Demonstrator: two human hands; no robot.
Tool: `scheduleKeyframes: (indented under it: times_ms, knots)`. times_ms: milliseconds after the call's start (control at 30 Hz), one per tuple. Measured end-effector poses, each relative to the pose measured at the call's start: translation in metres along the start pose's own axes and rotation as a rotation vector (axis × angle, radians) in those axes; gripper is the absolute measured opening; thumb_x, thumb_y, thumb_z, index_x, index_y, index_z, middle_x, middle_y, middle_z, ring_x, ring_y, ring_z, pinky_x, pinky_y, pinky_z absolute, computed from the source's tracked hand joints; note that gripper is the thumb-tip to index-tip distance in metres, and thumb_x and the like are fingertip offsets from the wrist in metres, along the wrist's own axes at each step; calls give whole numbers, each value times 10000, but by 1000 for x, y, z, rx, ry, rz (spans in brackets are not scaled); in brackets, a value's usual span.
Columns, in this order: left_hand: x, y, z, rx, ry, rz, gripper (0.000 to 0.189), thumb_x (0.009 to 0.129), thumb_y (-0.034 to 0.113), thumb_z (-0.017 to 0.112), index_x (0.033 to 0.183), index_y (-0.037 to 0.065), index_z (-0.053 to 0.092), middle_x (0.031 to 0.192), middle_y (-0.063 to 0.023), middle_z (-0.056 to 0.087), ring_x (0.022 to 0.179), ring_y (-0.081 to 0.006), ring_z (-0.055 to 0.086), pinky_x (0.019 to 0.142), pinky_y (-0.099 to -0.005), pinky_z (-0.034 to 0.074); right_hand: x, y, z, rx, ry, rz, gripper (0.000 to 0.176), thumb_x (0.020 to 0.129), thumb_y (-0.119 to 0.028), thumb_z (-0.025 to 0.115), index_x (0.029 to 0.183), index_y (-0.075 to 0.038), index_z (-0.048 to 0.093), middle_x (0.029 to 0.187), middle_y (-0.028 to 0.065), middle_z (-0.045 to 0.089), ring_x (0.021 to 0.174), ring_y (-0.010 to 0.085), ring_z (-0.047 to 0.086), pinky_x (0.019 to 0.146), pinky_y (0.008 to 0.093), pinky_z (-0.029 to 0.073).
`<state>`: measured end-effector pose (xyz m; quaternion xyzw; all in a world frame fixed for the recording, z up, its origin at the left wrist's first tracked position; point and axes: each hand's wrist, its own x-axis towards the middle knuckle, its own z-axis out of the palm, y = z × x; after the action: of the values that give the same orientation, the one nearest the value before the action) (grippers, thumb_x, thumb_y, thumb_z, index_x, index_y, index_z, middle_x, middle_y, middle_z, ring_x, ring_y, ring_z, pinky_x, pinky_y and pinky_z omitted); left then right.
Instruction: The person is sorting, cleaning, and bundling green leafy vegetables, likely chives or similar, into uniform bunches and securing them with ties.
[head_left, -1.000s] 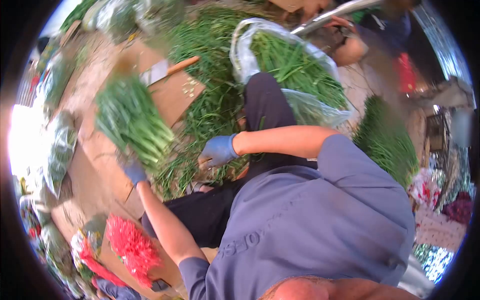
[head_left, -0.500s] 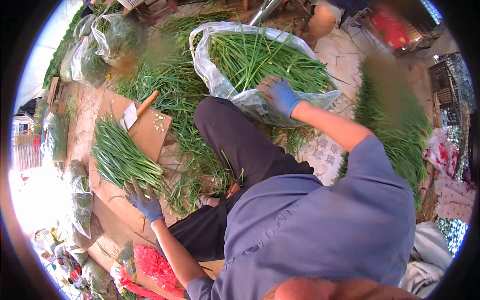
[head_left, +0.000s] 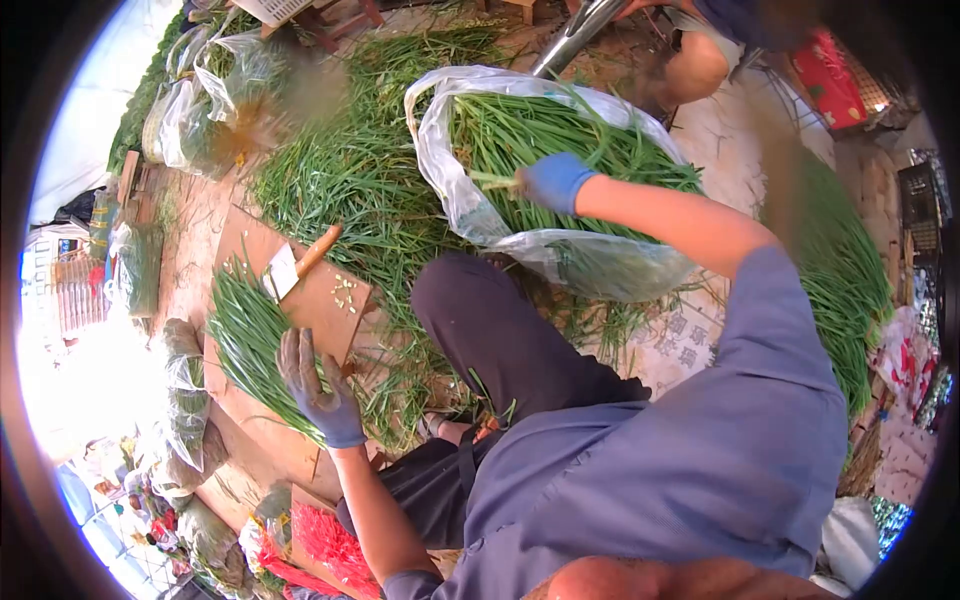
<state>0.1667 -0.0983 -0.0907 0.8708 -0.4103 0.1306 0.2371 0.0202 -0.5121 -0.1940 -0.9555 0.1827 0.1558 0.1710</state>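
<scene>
My left hand [head_left: 322, 400], in a blue and grey work glove, is raised with its fingers spread, overlapping a bunch of garlic chives [head_left: 255, 335]. That bunch lies on a brown board [head_left: 320, 300]. On the board's upper part rests a knife with a wooden handle [head_left: 320, 247] and a wide blade, beside small pale cut bits [head_left: 345, 293]. My right hand [head_left: 555, 184], gloved too, is closed round a few pale stalk ends, over a clear plastic bag [head_left: 440, 185] full of chives [head_left: 560, 130].
Loose green leaves [head_left: 340, 180] cover the floor between board and bag. A long heap of chives [head_left: 835, 280] lies at right. Filled plastic bags [head_left: 190, 120] stand at upper left. Red plastic strands [head_left: 335, 540] lie at lower left. Another person's knee [head_left: 697, 65] shows at the top.
My left hand has lifted off the stalk ends of the bunch, fingers now upright and spread. My right hand has closed on some stalks over the bag. The whole view has shifted slightly.
</scene>
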Motion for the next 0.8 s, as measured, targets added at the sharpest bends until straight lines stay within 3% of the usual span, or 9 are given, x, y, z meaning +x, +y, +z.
scheduleKeyframes:
  times_ms: [33, 133, 233, 367, 467, 567, 667, 733, 800]
  knots:
    - [12, 8, 9, -82, -24, -25, 360, 959, 100, 558, 1308, 23, 607, 1355, -174, 577, 1312, -347, 492, 1127, -458, 343, 9, 15, -3, 44, 81, 75, 348, 947, -404, 527, 925, -111, 712, 791, 149, 702, 715, 362, 687, 682, 485, 538]
    - [55, 32, 55, -338, -128, -115, 331, 957, 109, 565, 1269, 21, 637, 1294, -163, 624, 1253, -321, 542, 1105, -420, 373, 54, 53, -19, -10, 157, 151, 416, 943, -465, 542, 1091, -102, 682, 982, 159, 704, 944, 343, 678, 810, 506, 518]
    - [101, 43, 127, -519, -341, -200, 349, 962, 162, 579, 1277, 18, 626, 1300, -182, 620, 1213, -321, 579, 1077, -384, 404, 100, 62, 15, -130, 460, 227, 723, 874, -567, 605, 1408, -94, 486, 1389, 217, 523, 1323, 389, 462, 1034, 578, 391]
    - [136, 54, 226, -511, -532, -223, 399, 937, 286, 621, 1247, 36, 646, 1294, -191, 619, 1225, -335, 576, 1060, -392, 424, 141, 48, 20, 14, 148, 406, 1239, 709, -715, 673, 1591, -127, 31, 1622, 265, 66, 1484, 479, 99, 1175, 603, 171]
    - [146, 63, 283, -304, -684, 70, 440, 945, 340, 589, 1278, 57, 637, 1313, -181, 618, 1247, -321, 569, 1067, -364, 413, 161, 63, 20, -1, 67, 424, 1256, 697, -699, 695, 1589, -125, 22, 1623, 260, 68, 1479, 490, 99, 1166, 627, 166]
    - [157, 76, 320, -339, -893, 19, 509, 931, 362, 585, 1352, 75, 581, 1302, -206, 617, 1233, -356, 571, 1065, -371, 420, 172, 88, 5, 59, 99, 325, 1046, 684, -526, 754, 1515, -88, 295, 1537, 263, 311, 1412, 399, 333, 1148, 491, 307]
    - [175, 66, 350, -432, -912, -250, 590, 918, 380, 574, 1426, 89, 506, 1283, -231, 618, 1221, -363, 576, 1068, -367, 417, 171, 110, -3, 90, 212, 211, 828, 681, -400, 760, 1384, -63, 481, 1280, 234, 588, 1187, 334, 578, 1017, 396, 454]
    - [192, 49, 367, -277, -944, -376, 685, 934, 349, 535, 1537, 110, 313, 1233, -209, 637, 932, -280, 706, 828, -368, 561, 154, 126, -29, 257, 23, 149, 829, 680, -385, 776, 1377, -51, 476, 1163, 214, 664, 1062, 311, 661, 914, 408, 521]
    - [210, 50, 339, -578, -894, -632, 708, 962, 281, 497, 1573, 139, 169, 1298, -189, 590, 816, -276, 713, 694, -375, 584, 116, 128, -59, 527, 23, 33, 750, 715, -368, 761, 1341, -54, 494, 1054, 203, 691, 930, 318, 687, 834, 404, 536]
